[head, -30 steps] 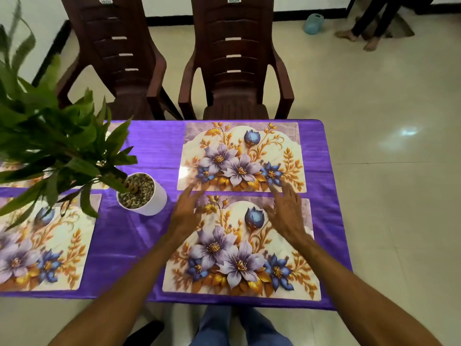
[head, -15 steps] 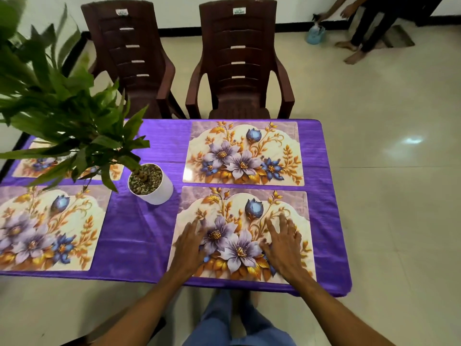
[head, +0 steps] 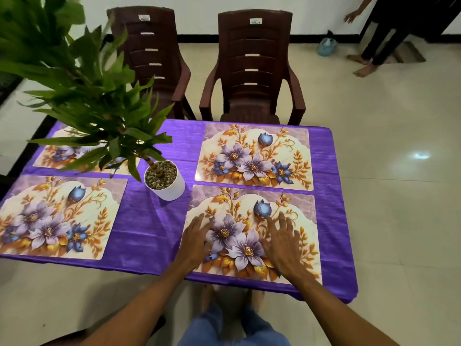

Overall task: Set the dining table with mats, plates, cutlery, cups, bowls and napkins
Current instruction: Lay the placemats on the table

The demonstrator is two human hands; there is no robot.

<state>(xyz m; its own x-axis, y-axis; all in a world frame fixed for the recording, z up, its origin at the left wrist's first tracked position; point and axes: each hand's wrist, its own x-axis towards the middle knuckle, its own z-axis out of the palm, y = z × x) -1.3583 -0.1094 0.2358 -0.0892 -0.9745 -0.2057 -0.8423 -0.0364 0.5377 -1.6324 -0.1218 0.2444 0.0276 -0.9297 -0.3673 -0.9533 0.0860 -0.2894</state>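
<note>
The mat (head: 240, 236) nearest the person lies at the near right corner of the desk (head: 149, 221), its front edge close to the desk's near edge. Both hands lie flat on it, fingers straight and a little spread, gripping nothing: the left hand (head: 195, 239) near its left edge, the right hand (head: 282, 243) right of the printed flowers, each covering part of the pattern. A second mat (head: 254, 156) lies just behind it, and a third (head: 57, 216) at the near left has its left end cut off by the frame. A fourth mat (head: 62, 152) at the far left is mostly hidden under the leaves of a plant (head: 82, 96), whose white pot (head: 169, 188) of pebbles stands between the mats. A purple cloth covers the desk. Two brown plastic chairs (head: 254, 71) stand at the far side on a pale tiled floor (head: 386, 196). At the top right another person's legs (head: 374, 46) show, the body cut off, beside a small blue thing (head: 326, 47) too blurred to name.
</note>
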